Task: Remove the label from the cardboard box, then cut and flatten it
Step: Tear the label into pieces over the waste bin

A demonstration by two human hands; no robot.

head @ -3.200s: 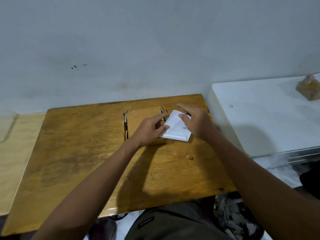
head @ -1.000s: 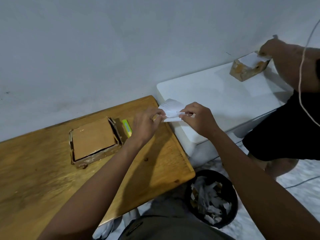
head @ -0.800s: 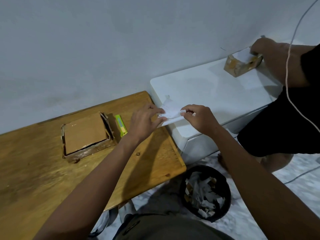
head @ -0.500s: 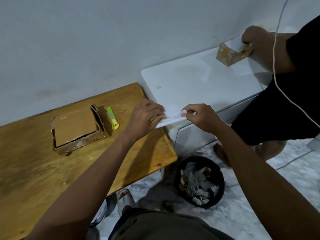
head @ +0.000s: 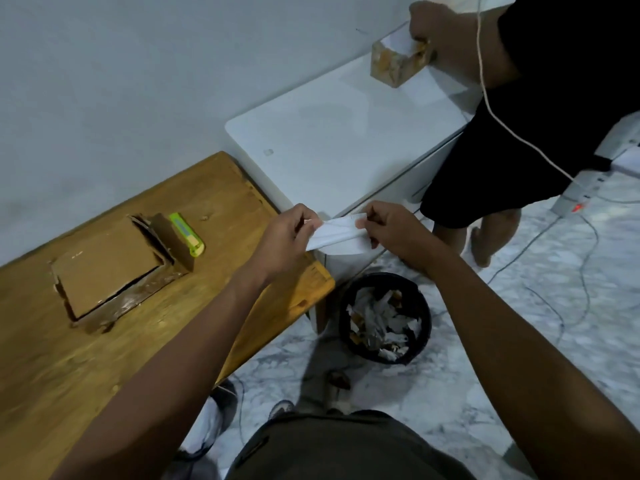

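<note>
Label folded into a strip, held over the bin.

Compared with half a second ago, the label (head: 337,234) is folded narrower and sits lower in the frame, above the bin (head: 385,317). The left hand (head: 289,237) and right hand (head: 391,227) each pinch one end; its long axis runs left to right at frame centre. The cardboard box (head: 110,268) lies flat on the table (head: 45,368) at left, with a green cutter (head: 186,234) beside it.

black bin (head: 385,317) of paper scraps, white cabinet (head: 332,133), second person (head: 554,81)
</note>
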